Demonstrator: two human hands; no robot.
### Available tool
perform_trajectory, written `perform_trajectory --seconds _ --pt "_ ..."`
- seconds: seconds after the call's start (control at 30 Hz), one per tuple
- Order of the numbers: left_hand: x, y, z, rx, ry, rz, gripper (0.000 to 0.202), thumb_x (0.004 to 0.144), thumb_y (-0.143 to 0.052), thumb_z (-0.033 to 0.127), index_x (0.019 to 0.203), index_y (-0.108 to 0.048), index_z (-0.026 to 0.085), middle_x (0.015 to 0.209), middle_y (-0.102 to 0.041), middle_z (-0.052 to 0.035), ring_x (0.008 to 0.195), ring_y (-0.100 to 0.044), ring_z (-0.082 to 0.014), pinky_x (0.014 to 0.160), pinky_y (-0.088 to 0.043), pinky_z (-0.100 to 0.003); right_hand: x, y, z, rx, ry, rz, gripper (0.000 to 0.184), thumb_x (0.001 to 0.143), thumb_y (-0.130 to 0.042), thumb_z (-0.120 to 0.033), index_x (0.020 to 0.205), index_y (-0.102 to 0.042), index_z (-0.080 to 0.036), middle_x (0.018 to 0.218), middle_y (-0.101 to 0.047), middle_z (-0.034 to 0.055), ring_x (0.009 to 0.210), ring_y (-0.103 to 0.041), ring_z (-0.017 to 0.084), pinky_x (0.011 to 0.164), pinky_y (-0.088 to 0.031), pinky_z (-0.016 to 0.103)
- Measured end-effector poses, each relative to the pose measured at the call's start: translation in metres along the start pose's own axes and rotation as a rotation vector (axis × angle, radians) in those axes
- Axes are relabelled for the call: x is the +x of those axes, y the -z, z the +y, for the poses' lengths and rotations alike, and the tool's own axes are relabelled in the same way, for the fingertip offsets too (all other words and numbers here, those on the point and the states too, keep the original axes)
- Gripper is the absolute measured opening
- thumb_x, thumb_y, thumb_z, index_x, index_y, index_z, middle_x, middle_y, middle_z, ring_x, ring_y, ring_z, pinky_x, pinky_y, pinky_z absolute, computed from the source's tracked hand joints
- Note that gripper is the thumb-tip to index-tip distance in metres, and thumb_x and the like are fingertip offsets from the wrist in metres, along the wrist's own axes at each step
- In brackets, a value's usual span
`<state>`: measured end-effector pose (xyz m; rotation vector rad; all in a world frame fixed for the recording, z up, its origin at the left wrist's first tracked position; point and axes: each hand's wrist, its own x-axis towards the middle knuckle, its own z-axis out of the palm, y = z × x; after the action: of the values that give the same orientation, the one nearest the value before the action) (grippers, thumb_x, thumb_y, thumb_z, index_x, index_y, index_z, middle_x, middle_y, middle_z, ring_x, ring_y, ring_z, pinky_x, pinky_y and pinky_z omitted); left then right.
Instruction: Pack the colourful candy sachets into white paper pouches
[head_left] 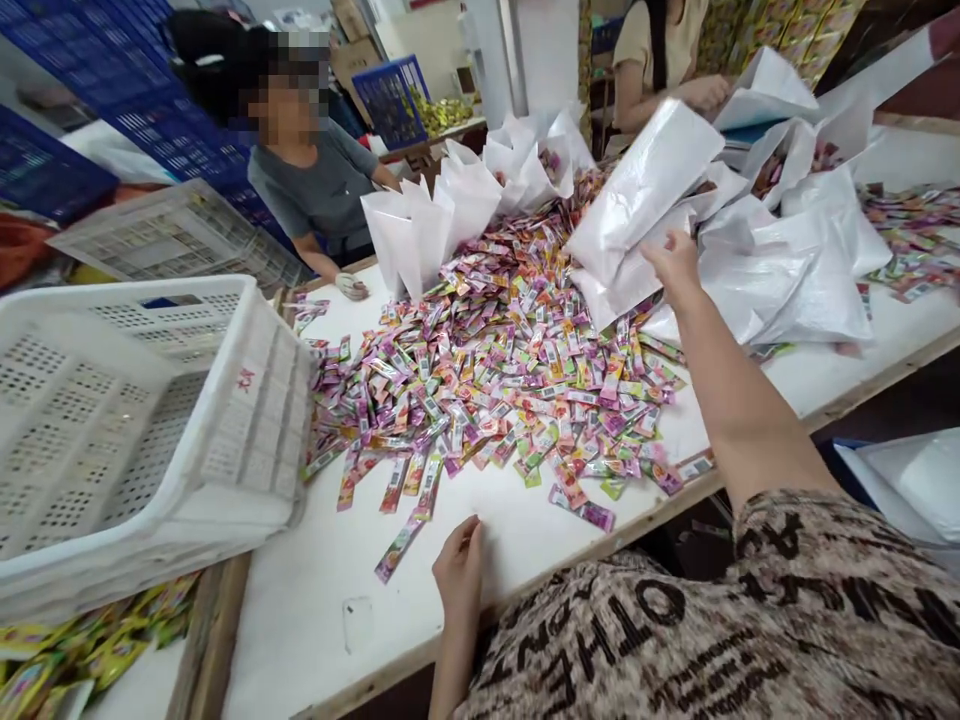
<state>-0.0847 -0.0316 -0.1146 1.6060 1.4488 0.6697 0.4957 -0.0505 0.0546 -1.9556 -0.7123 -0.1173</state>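
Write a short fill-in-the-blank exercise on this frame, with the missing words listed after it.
The ____ hand touches white plastic bags.
The slotted plastic crate beside the left hand is ____.
A co-worker in a ____ T-shirt is across the heap of stick sachets.

Missing words: right; white; gray.

The printing on the sachets (495,340) was too small to read, and the sachets lower in the pile were hidden by those above them. The white plastic crate (150,400) was cut off by the left edge of the view, and the co-worker (646,50) in the beige top was cut off at the top edge.
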Motion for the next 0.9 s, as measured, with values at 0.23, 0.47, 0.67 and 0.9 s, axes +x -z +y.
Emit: perform_trajectory --seconds 0.23,0.47,0.67,0.9 --pt "0.010 -0.011 -0.001 0.298 -0.347 -0.054 0.069 0.083 -0.064 0.059 0.140 -0.062 0.020 0.127 -0.071 -0.0160 0.118 -0.066 -0.0332 0.104 -0.052 -0.051 -0.226 0.007 0.098 -0.150 -0.082 -0.082 0.081 0.085 -0.069 -0.061 0.143 -0.053 -0.007 0.141 -0.058 0.0271 0.133 -0.053 0.039 0.115 -0.038 0.059" --pt "0.032 -0.067 0.032 0.757 -0.606 -0.393 0.086 0.087 -0.065 0.062 0.161 -0.037 0.026 0.169 -0.028 -0.0181 0.158 -0.020 -0.0434 0.117 -0.014 -0.079 -0.247 -0.055 0.077 -0.247 -0.306 -0.259 0.111 0.080 -0.070 -0.069 0.161 -0.026 -0.008 0.163 -0.030 0.0296 0.155 -0.016 0.048 0.124 -0.010 0.065" --pt "0.020 -0.096 0.061 0.821 -0.581 -0.493 0.102 0.085 -0.056 0.078 0.166 -0.022 0.027 0.172 -0.018 -0.0169 0.160 -0.007 -0.0437 0.117 -0.001 -0.080 -0.186 -0.169 -0.018 -0.219 -0.132 -0.543 0.104 0.080 -0.079 -0.050 0.156 -0.032 0.003 0.151 -0.044 0.0360 0.145 -0.041 0.045 0.119 -0.031 0.056" --pt "0.030 -0.100 0.045 0.671 -0.686 -0.343 0.095 0.092 -0.039 0.079 0.167 -0.014 0.026 0.171 -0.026 -0.0136 0.161 -0.012 -0.0342 0.124 -0.002 -0.073 -0.201 -0.179 -0.059 -0.108 0.421 -0.610 0.079 0.090 -0.064 -0.049 0.160 -0.040 -0.019 0.157 -0.047 0.0187 0.146 -0.043 0.038 0.118 -0.038 0.054"
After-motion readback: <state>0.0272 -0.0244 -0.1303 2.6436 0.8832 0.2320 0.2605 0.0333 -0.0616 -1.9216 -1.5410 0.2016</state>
